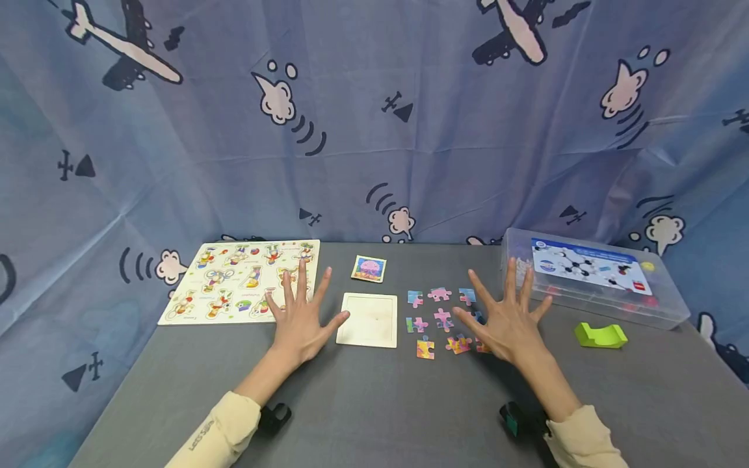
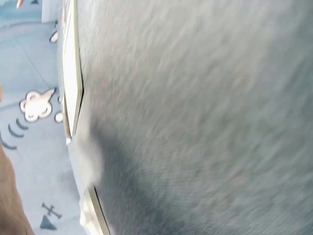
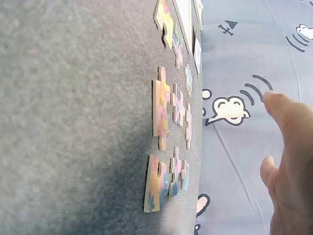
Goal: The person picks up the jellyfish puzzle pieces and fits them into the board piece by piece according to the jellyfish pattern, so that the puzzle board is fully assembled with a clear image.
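My left hand (image 1: pixel 299 327) is held over the table with fingers spread, between a wooden peg puzzle board (image 1: pixel 234 279) and a blank square puzzle tray (image 1: pixel 368 320). On the other side my right hand (image 1: pixel 508 323) also has its fingers splayed, and it covers part of the loose jigsaw pieces. Several colourful jigsaw pieces (image 1: pixel 440 294) lie in rough rows right of the tray. Behind the tray is a small picture card (image 1: pixel 368 268) with a pink figure. In the right wrist view the jigsaw pieces (image 3: pixel 161 110) appear edge-on, below the hand (image 3: pixel 296 156).
A clear plastic box (image 1: pixel 591 276) with a molecule-model label stands at the back right. In front of it sits a green curved block (image 1: pixel 601 335). A blue patterned curtain (image 1: pixel 374 117) hangs behind the grey table (image 1: pixel 374 403).
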A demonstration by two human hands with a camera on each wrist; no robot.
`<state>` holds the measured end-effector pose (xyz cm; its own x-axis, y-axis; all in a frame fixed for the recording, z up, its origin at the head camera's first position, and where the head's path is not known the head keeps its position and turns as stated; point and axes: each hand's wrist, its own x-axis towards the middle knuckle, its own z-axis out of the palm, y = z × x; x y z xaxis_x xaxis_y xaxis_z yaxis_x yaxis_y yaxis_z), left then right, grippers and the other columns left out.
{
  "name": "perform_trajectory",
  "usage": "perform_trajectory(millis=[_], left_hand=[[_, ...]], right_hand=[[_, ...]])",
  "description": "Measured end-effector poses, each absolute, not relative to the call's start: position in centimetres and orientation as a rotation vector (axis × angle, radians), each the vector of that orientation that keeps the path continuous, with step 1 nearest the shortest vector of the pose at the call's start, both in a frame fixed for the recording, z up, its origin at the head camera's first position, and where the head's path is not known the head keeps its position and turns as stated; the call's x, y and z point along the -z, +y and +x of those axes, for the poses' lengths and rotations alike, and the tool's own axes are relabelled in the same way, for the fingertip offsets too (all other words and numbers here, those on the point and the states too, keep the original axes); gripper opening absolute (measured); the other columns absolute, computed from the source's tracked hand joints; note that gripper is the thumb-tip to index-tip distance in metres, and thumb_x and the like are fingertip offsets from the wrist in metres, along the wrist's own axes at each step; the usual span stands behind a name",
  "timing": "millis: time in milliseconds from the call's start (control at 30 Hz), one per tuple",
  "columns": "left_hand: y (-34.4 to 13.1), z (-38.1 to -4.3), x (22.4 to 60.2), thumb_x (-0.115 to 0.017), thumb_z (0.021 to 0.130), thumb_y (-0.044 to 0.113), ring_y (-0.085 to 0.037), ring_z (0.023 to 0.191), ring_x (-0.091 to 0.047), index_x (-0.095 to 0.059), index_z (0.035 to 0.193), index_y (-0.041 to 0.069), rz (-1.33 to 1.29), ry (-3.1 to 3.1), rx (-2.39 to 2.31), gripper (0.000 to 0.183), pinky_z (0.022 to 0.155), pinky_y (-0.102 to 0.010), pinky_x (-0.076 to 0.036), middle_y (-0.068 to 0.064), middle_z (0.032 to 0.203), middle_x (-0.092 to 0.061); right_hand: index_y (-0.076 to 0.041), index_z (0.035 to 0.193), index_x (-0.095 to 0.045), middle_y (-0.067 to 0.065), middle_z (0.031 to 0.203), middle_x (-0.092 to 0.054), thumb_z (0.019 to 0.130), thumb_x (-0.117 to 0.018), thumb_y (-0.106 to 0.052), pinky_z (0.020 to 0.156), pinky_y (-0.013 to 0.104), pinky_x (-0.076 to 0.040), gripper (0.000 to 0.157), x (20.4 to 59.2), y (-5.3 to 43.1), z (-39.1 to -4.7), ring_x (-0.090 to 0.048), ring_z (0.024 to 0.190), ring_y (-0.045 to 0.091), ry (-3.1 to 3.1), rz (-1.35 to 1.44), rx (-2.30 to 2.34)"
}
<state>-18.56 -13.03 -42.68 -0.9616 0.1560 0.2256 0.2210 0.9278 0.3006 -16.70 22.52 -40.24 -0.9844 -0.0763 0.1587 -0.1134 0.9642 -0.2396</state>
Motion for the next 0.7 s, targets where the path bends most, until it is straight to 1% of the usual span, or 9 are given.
perform_trajectory(millis=[100,233,333,400,500,600,700], left_hand=[[-12.8,-18.0,42.9,-0.048,0.088,0.065,-0.042,0.143,0.012,-0.011,0.154,0.033,-0.374,-2.874,0.563,0.082,0.099,-0.074,0.003,-0.005,0.159,0.02],[-12.6,-18.0,43.2,-0.057,0.091,0.05,-0.043,0.143,0.006,-0.014,0.155,0.025,-0.545,-2.897,0.847,0.081,0.103,-0.07,-0.001,-0.016,0.159,0.011],[-12.7,-18.4,43.3,-0.066,0.088,0.039,-0.044,0.143,0.005,-0.02,0.154,0.018,-0.653,-2.936,1.045,0.083,0.106,-0.066,-0.007,-0.021,0.158,0.004],[-12.8,-18.7,43.3,-0.071,0.086,0.032,-0.044,0.143,0.0,-0.026,0.152,0.014,-0.706,-2.959,1.093,0.081,0.108,-0.064,-0.012,-0.023,0.158,-0.004],[-12.8,-19.0,43.4,-0.075,0.083,0.024,-0.043,0.142,-0.015,-0.039,0.145,0.007,-0.735,-2.981,1.071,0.074,0.107,-0.059,-0.022,-0.024,0.155,-0.018],[-12.6,-19.2,43.5,-0.078,0.081,0.019,-0.041,0.138,-0.03,-0.053,0.134,0.002,-0.752,-2.979,1.009,0.061,0.106,-0.054,-0.028,-0.024,0.149,-0.032],[-12.6,-19.4,43.5,-0.08,0.079,0.019,-0.039,0.132,-0.039,-0.064,0.12,0.001,-0.788,-2.973,0.95,0.048,0.105,-0.05,-0.032,-0.023,0.142,-0.043]], right_hand=[[-0.027,0.153,-0.02,0.016,0.152,0.031,0.088,-0.041,-0.07,0.089,0.081,0.008,0.081,40.4,22.5,-16.5,0.032,0.134,0.044,-2.955,0.155,-0.39],[-0.025,0.153,-0.022,0.019,0.152,0.03,0.088,-0.042,-0.07,0.088,0.082,0.005,0.082,40.4,22.3,-16.5,0.026,0.135,0.05,-2.96,0.168,-0.408],[-0.026,0.154,-0.019,0.024,0.152,0.028,0.089,-0.041,-0.069,0.089,0.082,0.002,0.081,40.5,22.2,-16.5,0.024,0.135,0.052,-2.978,0.183,-0.429],[-0.026,0.154,-0.018,0.026,0.151,0.027,0.09,-0.041,-0.068,0.09,0.082,0.0,0.08,40.6,22.1,-16.6,0.023,0.135,0.053,-2.984,0.195,-0.446],[-0.026,0.154,-0.017,0.026,0.152,0.025,0.091,-0.042,-0.066,0.093,0.08,-0.001,0.079,40.8,22.1,-16.7,0.023,0.135,0.051,-2.985,0.212,-0.489],[-0.025,0.154,-0.018,0.028,0.152,0.022,0.093,-0.042,-0.063,0.097,0.077,-0.003,0.076,41.0,22.0,-16.9,0.021,0.136,0.052,-2.971,0.227,-0.545],[-0.025,0.153,-0.02,0.029,0.153,0.018,0.095,-0.042,-0.059,0.099,0.074,-0.003,0.071,41.2,22.0,-17.2,0.02,0.136,0.051,-2.951,0.25,-0.637]])
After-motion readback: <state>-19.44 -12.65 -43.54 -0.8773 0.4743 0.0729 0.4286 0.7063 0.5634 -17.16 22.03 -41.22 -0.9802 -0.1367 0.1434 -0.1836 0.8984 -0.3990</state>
